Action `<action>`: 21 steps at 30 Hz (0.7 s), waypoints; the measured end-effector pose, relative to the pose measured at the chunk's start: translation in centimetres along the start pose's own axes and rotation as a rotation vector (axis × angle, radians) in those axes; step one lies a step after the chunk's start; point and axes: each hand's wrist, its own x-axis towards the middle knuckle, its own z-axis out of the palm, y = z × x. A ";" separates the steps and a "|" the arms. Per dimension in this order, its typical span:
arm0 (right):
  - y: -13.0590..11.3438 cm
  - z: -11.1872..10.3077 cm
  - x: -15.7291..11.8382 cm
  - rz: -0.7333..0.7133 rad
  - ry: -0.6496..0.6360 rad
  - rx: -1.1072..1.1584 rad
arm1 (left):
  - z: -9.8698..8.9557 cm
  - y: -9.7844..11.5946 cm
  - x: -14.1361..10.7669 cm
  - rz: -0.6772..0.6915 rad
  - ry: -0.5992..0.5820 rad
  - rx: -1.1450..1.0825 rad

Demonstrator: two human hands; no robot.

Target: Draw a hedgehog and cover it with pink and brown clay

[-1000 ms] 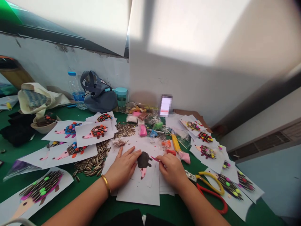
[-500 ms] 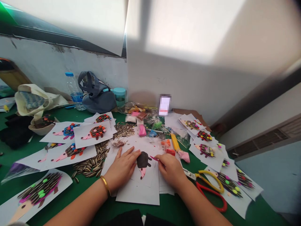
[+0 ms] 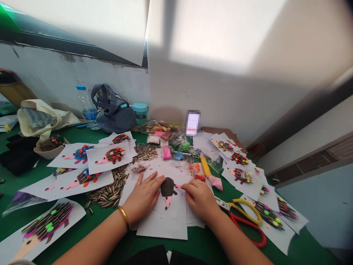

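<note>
A clay hedgehog shape (image 3: 167, 187) with a dark body, small dark feet and a pink pointed face lies on a white sheet (image 3: 162, 230) in front of me. My left hand (image 3: 147, 195) rests flat on that sheet, fingers stretched out, its fingertips at the body's left edge. My right hand (image 3: 200, 197) pinches a thin pink clay tool (image 3: 178, 186), whose tip is at the dark feet on the body's right side. Most of the tool is hidden in the fingers.
Sunflower seeds (image 3: 110, 189) lie in heaps to the left. Finished hedgehog cards (image 3: 110, 156) spread out on both sides. Scissors (image 3: 248, 217) with yellow and red handles sit by my right forearm. Behind are bagged clay (image 3: 167, 152), a phone (image 3: 192, 123), a bag (image 3: 116, 117) and a bottle (image 3: 86, 106).
The pink tool in my right hand has shifted slightly left, and its tip is now closer to the dark feet. My left hand has stayed put.
</note>
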 end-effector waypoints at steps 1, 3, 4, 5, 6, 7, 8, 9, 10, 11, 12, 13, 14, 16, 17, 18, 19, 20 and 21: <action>-0.1 -0.1 -0.1 -0.001 0.013 0.011 | 0.0 0.0 0.0 0.001 0.004 -0.001; -0.2 -0.2 -0.4 0.011 0.020 0.029 | 0.0 0.0 0.0 0.005 0.011 -0.002; -0.3 -0.2 -0.6 0.022 0.013 0.033 | 0.0 0.0 0.0 0.004 0.013 -0.001; -0.4 -0.1 -0.8 0.033 0.002 0.034 | 0.0 0.0 0.0 0.004 0.011 -0.001; -0.5 0.0 -1.0 0.045 -0.007 0.030 | 0.0 0.0 0.0 0.004 0.010 -0.001; -0.6 0.2 -1.1 0.055 -0.011 0.022 | 0.0 0.0 0.0 0.003 0.009 -0.002; -0.6 0.3 -1.2 0.062 -0.014 0.012 | 0.0 0.0 0.0 0.004 0.010 -0.004; -0.7 0.5 -1.2 0.066 -0.015 0.001 | 0.0 0.0 0.0 0.005 0.011 -0.006; -0.8 0.7 -1.2 0.067 -0.016 -0.008 | 0.0 0.0 0.0 0.006 0.012 -0.008; -0.8 0.8 -1.1 0.064 -0.019 -0.015 | 0.0 0.1 0.0 0.006 0.013 -0.010; -0.8 1.0 -1.1 0.056 -0.025 -0.018 | 0.0 0.1 0.0 0.005 0.013 -0.012; -0.9 1.0 -1.0 0.047 -0.031 -0.019 | 0.0 0.1 0.0 0.004 0.011 -0.012; -0.9 1.0 -1.0 0.041 -0.032 -0.020 | 0.0 0.0 0.0 0.002 0.008 -0.013; -0.9 0.9 -1.0 0.046 -0.014 -0.022 | 0.0 0.0 0.0 0.000 0.003 -0.012; -1.0 0.8 -1.0 0.054 0.001 -0.021 | 0.0 0.0 0.0 0.002 0.004 -0.012; -1.0 0.7 -1.0 0.061 0.012 -0.016 | 0.0 0.0 0.0 0.005 0.007 -0.012; -1.1 0.6 -1.1 0.062 0.015 -0.009 | 0.0 0.0 -0.1 0.008 0.011 -0.013; -1.2 0.5 -1.1 0.056 0.008 -0.001 | 0.0 0.0 -0.1 0.011 0.015 -0.014; -1.3 0.4 -1.2 0.046 -0.006 0.003 | 0.0 0.0 -0.1 0.013 0.017 -0.014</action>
